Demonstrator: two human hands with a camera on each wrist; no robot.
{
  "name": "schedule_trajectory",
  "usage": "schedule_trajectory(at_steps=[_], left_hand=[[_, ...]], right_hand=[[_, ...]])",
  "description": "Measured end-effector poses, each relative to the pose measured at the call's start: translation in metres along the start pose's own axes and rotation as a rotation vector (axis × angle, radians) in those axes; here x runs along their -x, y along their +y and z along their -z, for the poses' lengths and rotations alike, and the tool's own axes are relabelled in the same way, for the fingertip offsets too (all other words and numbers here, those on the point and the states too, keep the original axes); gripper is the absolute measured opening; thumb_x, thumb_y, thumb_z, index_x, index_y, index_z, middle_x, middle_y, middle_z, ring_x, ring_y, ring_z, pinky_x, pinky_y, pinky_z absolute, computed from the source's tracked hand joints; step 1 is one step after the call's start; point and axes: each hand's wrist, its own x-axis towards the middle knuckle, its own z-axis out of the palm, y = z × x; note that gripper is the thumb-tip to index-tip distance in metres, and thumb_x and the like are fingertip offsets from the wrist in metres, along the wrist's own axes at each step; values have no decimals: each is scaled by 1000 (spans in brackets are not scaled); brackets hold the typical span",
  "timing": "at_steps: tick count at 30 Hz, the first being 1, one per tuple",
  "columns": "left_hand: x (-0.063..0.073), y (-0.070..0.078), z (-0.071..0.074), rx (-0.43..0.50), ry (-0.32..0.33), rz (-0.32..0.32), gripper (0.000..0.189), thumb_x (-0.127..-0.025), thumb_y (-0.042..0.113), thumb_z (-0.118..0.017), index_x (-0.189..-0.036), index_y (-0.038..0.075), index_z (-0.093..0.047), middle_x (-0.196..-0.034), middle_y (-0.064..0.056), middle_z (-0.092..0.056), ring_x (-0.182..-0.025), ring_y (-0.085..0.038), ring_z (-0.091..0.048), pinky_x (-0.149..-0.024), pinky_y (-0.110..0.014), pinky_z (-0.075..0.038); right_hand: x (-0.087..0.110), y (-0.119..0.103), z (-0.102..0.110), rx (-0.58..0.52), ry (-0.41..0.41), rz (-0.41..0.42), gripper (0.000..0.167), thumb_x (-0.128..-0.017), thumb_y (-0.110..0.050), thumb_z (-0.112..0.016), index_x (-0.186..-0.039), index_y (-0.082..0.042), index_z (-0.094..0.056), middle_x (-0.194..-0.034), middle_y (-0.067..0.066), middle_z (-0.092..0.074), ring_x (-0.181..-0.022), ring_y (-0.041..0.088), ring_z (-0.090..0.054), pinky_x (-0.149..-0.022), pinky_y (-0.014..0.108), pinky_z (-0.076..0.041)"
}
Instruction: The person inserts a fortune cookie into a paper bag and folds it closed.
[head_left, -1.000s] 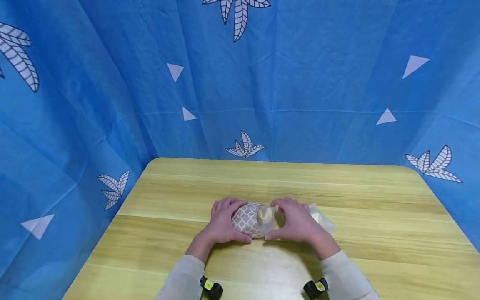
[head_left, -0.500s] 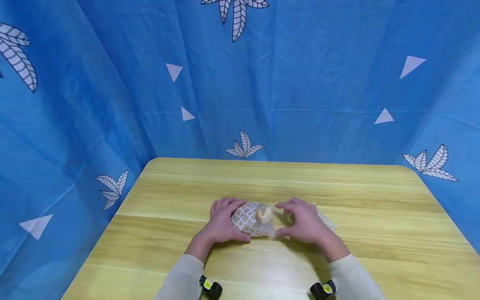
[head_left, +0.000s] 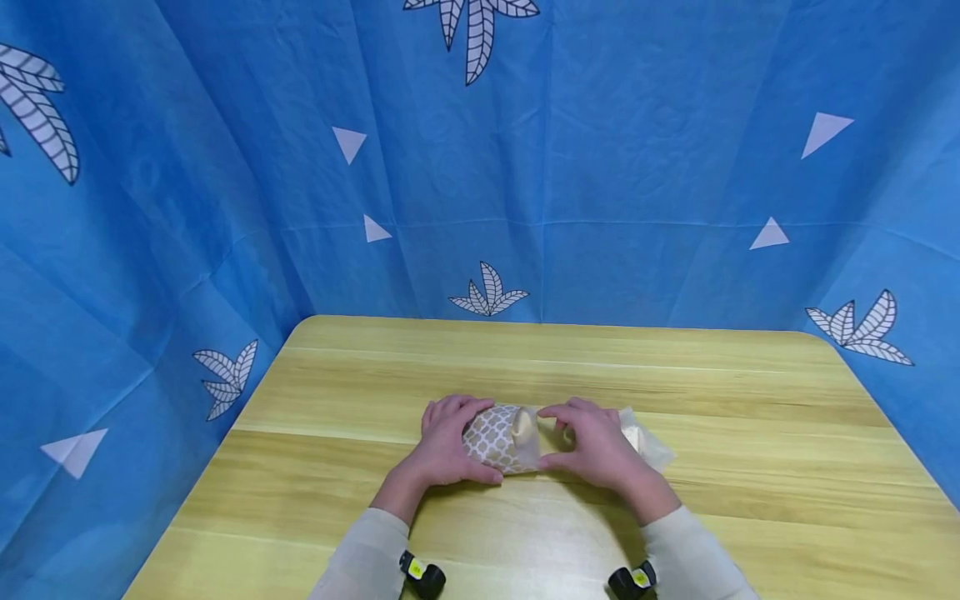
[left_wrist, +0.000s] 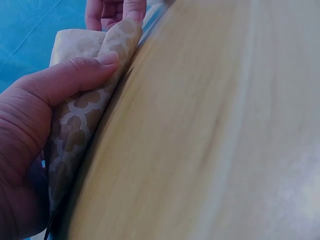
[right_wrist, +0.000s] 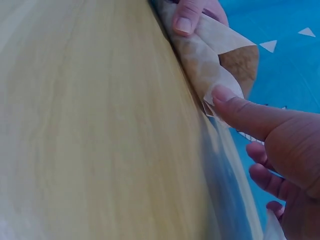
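Observation:
A tan paper wrapper with a white lattice pattern lies rolled on the table in the head view. My left hand grips its left part, thumb on the near side and fingers on the far side. A pale, rounded thing shows at the right end; its kind is unclear. My right hand holds the paper's right edge between thumb and forefinger. In the right wrist view my right thumb presses on the paper's corner. My left thumb lies across the paper in the left wrist view.
A whitish, translucent sheet with something pale on it lies just right of my right hand, partly hidden by it. The wooden table ends at a blue curtain behind and at the sides.
My right hand drew off to the right half a second ago, then came back left to the paper's end. That end now lies further in over the pale thing. The left hand stays put.

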Motion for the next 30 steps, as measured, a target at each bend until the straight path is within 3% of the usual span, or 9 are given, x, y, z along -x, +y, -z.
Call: schedule_trajectory(at_steps=[6, 12, 18, 30], left_hand=[[0, 1, 1, -1, -8, -3, 105, -54, 57, -92, -146, 26, -50, -138, -1, -46, -132, -24, -34, -111, -52, -13], [0, 4, 3, -1, -8, 0, 105, -54, 55, -92, -146, 25, -50, -138, -1, -46, -132, -24, -34, -110, -52, -13], [1, 5, 2, 15, -17, 11, 107, -54, 54, -92, -147, 25, -49, -139, -2, -45, -132, -24, -34, -112, -53, -9], [1, 4, 2, 24, -8, 13, 106, -55, 55, -92, -147, 25, -49, -139, -2, -45, -133, -24, -33, -112, -56, -7]], right_hand=[[0, 1, 1, -21, -1, 5, 67, -67, -46, -91, -125, -20, -69, -90, -8, -58, -81, 14, -54, -82, 42, -33], [1, 3, 4, -46, -13, 18, 62, -70, -37, -91, -126, -22, -70, -90, -8, -58, -78, 13, -52, -79, 42, -34], [1, 3, 1, -33, -20, 20, 61, -71, -35, -91, -127, -23, -70, -88, -7, -57, -76, 12, -50, -77, 40, -33], [0, 0, -2, -6, 42, 15, 57, -67, -38, -93, -119, -25, -73, -91, -7, -58, -81, 13, -53, -81, 41, -32]])
